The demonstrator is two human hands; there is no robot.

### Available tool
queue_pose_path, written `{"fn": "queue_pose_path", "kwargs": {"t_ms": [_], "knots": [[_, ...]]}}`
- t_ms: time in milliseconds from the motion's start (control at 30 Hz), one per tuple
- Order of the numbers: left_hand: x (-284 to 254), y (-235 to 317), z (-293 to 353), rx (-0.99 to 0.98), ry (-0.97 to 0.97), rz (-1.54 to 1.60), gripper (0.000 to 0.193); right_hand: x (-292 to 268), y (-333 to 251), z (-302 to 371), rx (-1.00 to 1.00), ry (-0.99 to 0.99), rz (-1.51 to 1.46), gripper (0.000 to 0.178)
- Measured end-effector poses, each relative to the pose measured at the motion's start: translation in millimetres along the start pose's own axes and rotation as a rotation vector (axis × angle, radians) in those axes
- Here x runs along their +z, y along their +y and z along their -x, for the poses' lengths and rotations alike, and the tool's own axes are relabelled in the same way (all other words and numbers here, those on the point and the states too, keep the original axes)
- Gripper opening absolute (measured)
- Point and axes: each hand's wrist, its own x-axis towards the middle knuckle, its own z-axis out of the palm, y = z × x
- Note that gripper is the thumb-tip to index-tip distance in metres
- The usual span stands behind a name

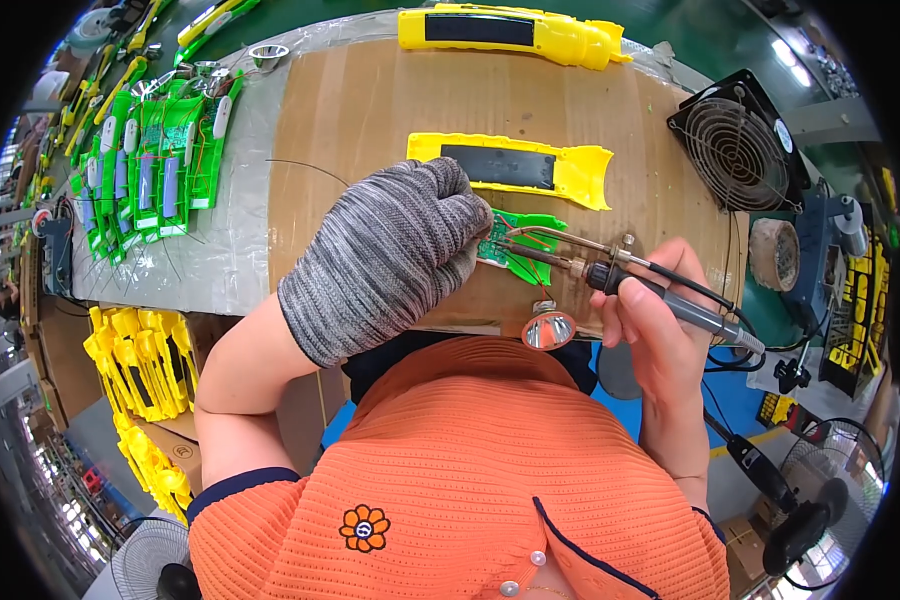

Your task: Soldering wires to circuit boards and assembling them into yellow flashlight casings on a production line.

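Observation:
My left hand [395, 255], in a grey striped knit glove, is closed over the left end of a green plastic housing [526, 268] with a circuit board [492, 243]. What its fingers pinch is hidden. My bare right hand [660, 320] grips a soldering iron [678, 304], a thin metal feed tube [560, 238] fixed along it. The iron's tip reaches over the board, close to my left fingertips. Red wires run from the board to a round silver reflector [548, 329] at the cardboard's near edge. Just beyond lies a yellow half-shell [582, 178] with a dark panel.
Another yellow shell [570, 38] lies at the far edge. Several green housings with boards and batteries [160, 165] are grouped at left, near a loose reflector [268, 56]. A black fan [738, 145] and a tape roll [773, 254] stand at right. Yellow parts [145, 360] fill the lower left.

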Motion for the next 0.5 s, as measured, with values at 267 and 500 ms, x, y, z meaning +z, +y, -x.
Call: {"fn": "queue_pose_path", "kwargs": {"t_ms": [267,500], "knots": [[-0.1,-1.1,-1.8,0.005,-0.024,0.012,0.02,0.7,3.7,-3.5,0.015,-0.011,0.002,0.019],[-1.9,-3.6,-3.4,0.026,-0.054,0.02,0.019,1.4,1.5,-5.5,0.029,-0.012,-0.002,0.019]]}}
